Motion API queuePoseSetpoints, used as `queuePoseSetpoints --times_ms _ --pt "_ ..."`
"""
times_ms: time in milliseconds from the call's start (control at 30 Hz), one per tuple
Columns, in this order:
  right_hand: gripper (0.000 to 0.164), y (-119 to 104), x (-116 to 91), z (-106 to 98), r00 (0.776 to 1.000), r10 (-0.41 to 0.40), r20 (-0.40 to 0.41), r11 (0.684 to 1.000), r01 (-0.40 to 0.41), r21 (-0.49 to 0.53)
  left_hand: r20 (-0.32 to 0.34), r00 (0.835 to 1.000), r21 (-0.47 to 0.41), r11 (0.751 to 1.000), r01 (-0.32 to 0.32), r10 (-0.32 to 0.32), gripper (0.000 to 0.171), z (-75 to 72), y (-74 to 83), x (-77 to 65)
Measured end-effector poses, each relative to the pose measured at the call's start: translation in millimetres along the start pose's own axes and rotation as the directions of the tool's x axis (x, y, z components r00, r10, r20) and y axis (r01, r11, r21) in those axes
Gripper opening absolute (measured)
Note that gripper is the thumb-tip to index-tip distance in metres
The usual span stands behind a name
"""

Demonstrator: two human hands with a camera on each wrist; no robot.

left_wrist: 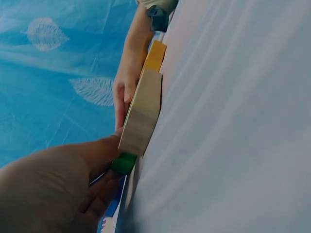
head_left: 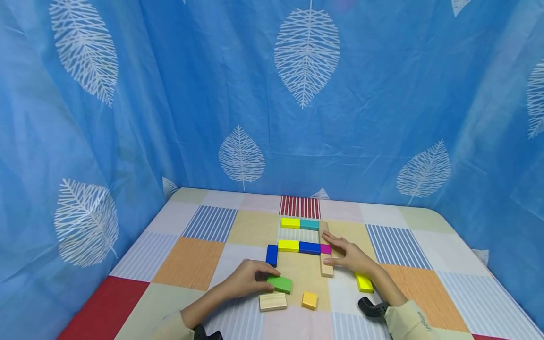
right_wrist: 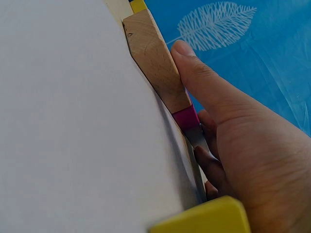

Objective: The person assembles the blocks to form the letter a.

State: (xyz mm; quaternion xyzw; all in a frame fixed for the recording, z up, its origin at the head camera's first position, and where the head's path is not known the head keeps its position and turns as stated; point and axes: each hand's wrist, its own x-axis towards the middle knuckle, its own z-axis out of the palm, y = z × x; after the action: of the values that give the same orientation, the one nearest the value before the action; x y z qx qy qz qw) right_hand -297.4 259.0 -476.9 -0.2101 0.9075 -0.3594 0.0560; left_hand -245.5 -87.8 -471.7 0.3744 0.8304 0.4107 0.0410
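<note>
My left hand (head_left: 246, 279) pinches a green block (head_left: 280, 284) between thumb and fingers. In the left wrist view a plain wooden block (left_wrist: 142, 114) stands in front of the green block (left_wrist: 124, 164) and hides part of it. My right hand (head_left: 352, 255) rests on a column of blocks, its fingers fairly straight. The thumb touches the near wooden block (head_left: 327, 265), and the fingertips reach the far wooden block (head_left: 324, 227). Between these sits a magenta block (head_left: 325, 249). A row of a yellow block (head_left: 288, 245) and a blue block (head_left: 310, 248) meets the magenta one.
Further back, a yellow block (head_left: 291, 223) and a teal block (head_left: 309, 225) lie end to end. Another blue block (head_left: 272, 255) is at the row's left end. Nearer lie an orange block (head_left: 310, 300) and, under the right forearm, a yellow block (head_left: 364, 282). Blue curtains (head_left: 272, 94) enclose the table.
</note>
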Motion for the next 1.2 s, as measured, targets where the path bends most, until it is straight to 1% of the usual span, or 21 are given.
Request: queuePoseSetpoints --times_ms 100,267,400,533,600,667,800,900,1200 --pt "0.081 0.5 -0.4 0.6 1.000 0.008 0.002 1.000 -0.008 -0.003 0.001 1.000 0.031 0.999 -0.019 0.019 0.033 3.6 1.4 4.3" --pt "0.080 -0.2 -0.3 -0.8 1.000 0.002 -0.003 1.000 -0.002 -0.006 -0.044 0.997 0.098 0.993 -0.065 0.070 0.036 2.1 5.8 7.3" --pt "0.080 -0.9 0.7 -1.4 1.000 0.005 -0.007 1.000 -0.005 -0.010 -0.073 0.994 0.099 0.992 -0.079 0.086 0.038 -0.6 7.5 6.9" --pt "0.080 -0.3 1.6 -0.5 1.000 0.014 0.003 1.000 -0.014 -0.014 -0.117 0.989 0.111 0.990 -0.081 0.095 0.037 -2.6 4.6 3.7" --pt "0.080 0.2 1.6 0.0 1.000 0.015 0.004 1.000 -0.015 -0.012 -0.135 0.987 0.114 0.991 -0.068 0.083 0.037 -3.4 3.0 2.4" --pt "0.080 0.4 1.2 0.0 1.000 0.013 0.003 1.000 -0.013 -0.006 -0.135 0.989 0.115 0.992 -0.046 0.061 0.037 -4.0 2.3 1.9" --pt "0.080 -0.1 0.8 -0.6 1.000 0.007 -0.001 1.000 -0.007 -0.008 -0.099 0.995 0.103 0.995 0.008 0.002 0.040 -4.3 1.7 2.0" --pt "0.080 -0.3 1.0 -1.0 1.000 0.007 -0.002 1.000 -0.007 -0.013 -0.083 0.996 0.093 0.995 0.034 -0.026 0.041 -3.8 1.2 1.9" --pt "0.080 -0.6 0.3 -0.5 1.000 0.023 -0.002 1.000 -0.023 -0.001 -0.090 0.995 0.102 0.994 0.045 -0.036 0.034 -0.6 -1.8 2.6"
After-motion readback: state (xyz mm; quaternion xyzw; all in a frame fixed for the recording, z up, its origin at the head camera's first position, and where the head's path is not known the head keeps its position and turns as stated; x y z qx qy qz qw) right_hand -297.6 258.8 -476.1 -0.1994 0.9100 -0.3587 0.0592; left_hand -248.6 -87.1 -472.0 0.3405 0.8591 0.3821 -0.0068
